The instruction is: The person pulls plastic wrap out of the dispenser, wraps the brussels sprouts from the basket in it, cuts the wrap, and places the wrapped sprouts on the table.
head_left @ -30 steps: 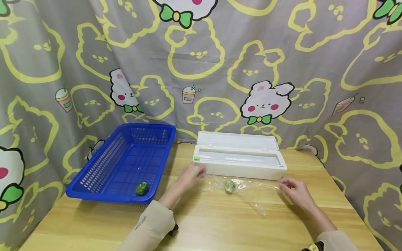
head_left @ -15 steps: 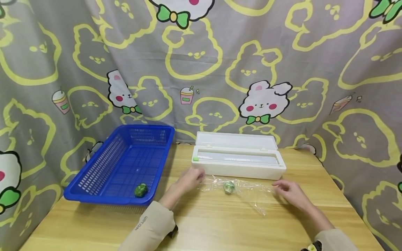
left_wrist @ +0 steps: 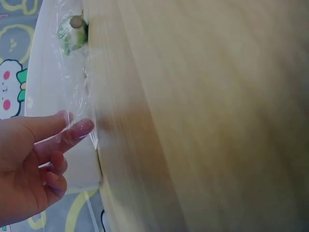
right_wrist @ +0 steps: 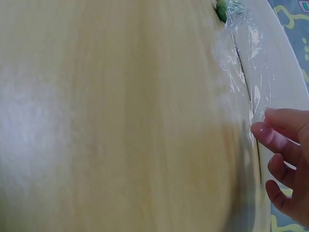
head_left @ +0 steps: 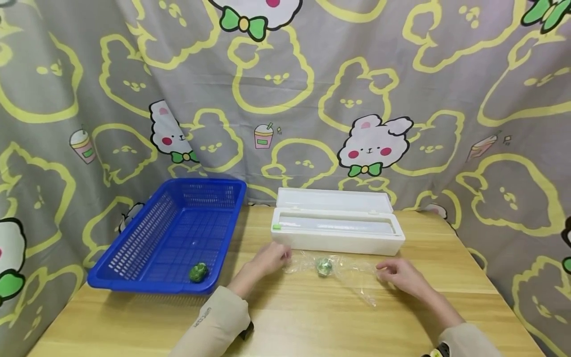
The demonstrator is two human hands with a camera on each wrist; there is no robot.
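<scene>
Pinching clear film at both ends, a small green vegetable between the hands

Clear film [head_left: 354, 271] spans the space between the two hands, crumpled and shiny. At its left end, the left hand [left_wrist: 31, 166] pinches it between thumb and forefinger, the other fingers loosely bent. At its right end, the right hand [right_wrist: 289, 150] does likewise, fingertips meeting on the film's edge.

Midway between them sits the small green vegetable [head_left: 324, 267], with film against it; how far round the film goes cannot be told. The left wrist view shows its brownish stem end. One loose corner of film trails across the wooden table [head_left: 290, 322] toward the person.

Just beyond stands a long white box [head_left: 339, 243], its lid [head_left: 334, 200] raised at the back. A pale roll [head_left: 334, 226] lies inside, and a bright green tab [head_left: 276, 226] shows at the left end of the front rim.

On the left side of the table, a blue basket [head_left: 142, 286] holds a second green vegetable [head_left: 198, 272] in its near right corner. Behind everything hangs a grey curtain [head_left: 287, 49] printed with yellow outlines and white rabbits.
</scene>
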